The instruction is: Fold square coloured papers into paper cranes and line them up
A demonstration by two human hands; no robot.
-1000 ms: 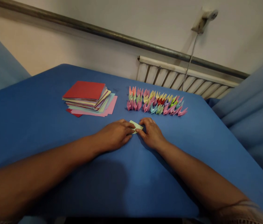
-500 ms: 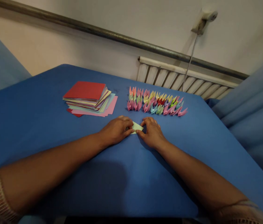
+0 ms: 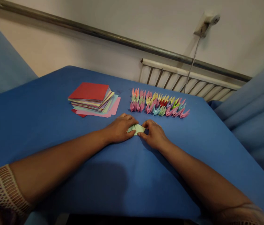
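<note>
A small pale green piece of folded origami paper (image 3: 137, 128) lies low over the blue tabletop, between my two hands. My left hand (image 3: 122, 128) grips its left side, with the thumb along the near edge and the fingers over the far edge. At the right corner, my right hand (image 3: 154, 133) pinches the paper between thumb and fingertips. Part of the paper is covered by the left fingers. Beyond the hands stand rows of folded paper cranes (image 3: 162, 103) in pink, yellow, green, red and blue.
A stack of coloured paper squares (image 3: 88, 92), red on top, sits at the back left of the blue-covered table (image 3: 136, 178). Behind the table are a radiator (image 3: 169, 76) and a metal rail (image 3: 113, 37) along the wall. A blue curtain (image 3: 258, 109) hangs at the right.
My left fingers have shifted and spread along the paper's left part, so more of the pale green sheet shows. My right hand keeps its pinch. The whole view has shifted slightly.
</note>
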